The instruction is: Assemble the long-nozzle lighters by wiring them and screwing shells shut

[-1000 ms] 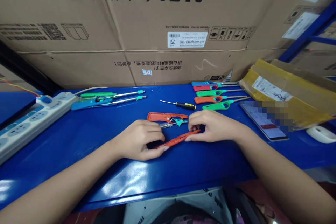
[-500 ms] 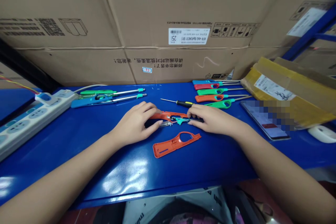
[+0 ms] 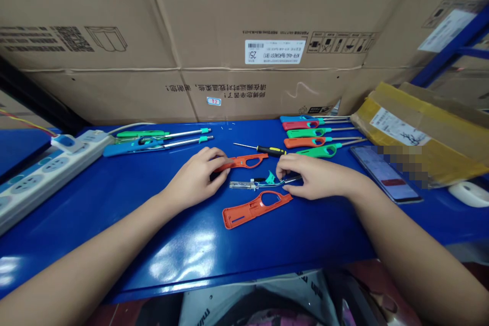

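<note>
An orange lighter shell half (image 3: 255,208) lies open side up on the blue table (image 3: 114,198), near me. My left hand (image 3: 198,177) pinches the left end of the other orange shell half (image 3: 244,162), tilting it up off the table. My right hand (image 3: 311,175) grips the metal rod end of the lighter's inner assembly (image 3: 255,182), a clear tube with a teal trigger, which lies between the two shells. A black and yellow screwdriver (image 3: 263,150) rests just behind my hands.
Several coloured long lighters (image 3: 309,136) lie in a row at the back right, two more (image 3: 153,141) at the back left. A white power strip (image 3: 42,175) sits far left. A phone (image 3: 382,172), a yellow parcel (image 3: 416,137) and a white mouse (image 3: 469,194) are at right. Cardboard boxes (image 3: 229,35) wall the back.
Both hands put the near orange shell down and reached back. The left hand has lifted the far shell away, and the right hand has drawn the inner assembly out of it.
</note>
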{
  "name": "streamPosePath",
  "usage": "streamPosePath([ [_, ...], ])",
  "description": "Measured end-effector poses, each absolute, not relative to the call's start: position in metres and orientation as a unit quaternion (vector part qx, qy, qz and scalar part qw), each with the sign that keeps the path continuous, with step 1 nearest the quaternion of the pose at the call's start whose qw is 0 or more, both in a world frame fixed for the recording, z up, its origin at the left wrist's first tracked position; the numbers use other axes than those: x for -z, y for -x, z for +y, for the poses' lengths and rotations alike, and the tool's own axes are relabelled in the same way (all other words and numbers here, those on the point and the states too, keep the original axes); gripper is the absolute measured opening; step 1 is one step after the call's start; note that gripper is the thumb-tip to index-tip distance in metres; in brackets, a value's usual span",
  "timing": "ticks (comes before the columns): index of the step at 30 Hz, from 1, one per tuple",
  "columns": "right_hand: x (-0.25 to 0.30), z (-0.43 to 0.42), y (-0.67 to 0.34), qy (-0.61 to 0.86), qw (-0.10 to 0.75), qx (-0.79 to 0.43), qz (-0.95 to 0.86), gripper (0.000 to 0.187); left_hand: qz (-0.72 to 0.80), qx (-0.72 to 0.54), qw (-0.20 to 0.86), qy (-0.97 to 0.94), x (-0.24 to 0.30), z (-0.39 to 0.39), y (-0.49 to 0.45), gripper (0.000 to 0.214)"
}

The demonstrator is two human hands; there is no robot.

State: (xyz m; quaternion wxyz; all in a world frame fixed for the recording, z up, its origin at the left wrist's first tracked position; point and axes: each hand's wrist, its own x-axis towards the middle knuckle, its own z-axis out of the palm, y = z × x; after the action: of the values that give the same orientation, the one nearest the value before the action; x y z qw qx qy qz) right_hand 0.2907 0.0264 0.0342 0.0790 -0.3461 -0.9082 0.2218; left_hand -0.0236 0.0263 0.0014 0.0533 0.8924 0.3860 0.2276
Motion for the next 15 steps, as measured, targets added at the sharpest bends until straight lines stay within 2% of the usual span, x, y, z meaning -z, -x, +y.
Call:
streamPosePath([
  [7,-0.026,0.025,-0.278,0.324,0.151,-0.187,-0.915,0.035,0.302,-0.193,0.095,-0.929,-0.011,0.012,0.014,0.022],
  [13,-0.021,0.031,-0.280,0.346,0.136,-0.170,-0.913,0.002,0.282,-0.177,0.112,-0.936,-0.008,0.010,0.014,0.017],
  [15,-0.024,0.033,-0.283,0.363,0.135,-0.159,-0.908,0.005,0.279,-0.175,0.111,-0.938,-0.009,0.010,0.014,0.017],
])
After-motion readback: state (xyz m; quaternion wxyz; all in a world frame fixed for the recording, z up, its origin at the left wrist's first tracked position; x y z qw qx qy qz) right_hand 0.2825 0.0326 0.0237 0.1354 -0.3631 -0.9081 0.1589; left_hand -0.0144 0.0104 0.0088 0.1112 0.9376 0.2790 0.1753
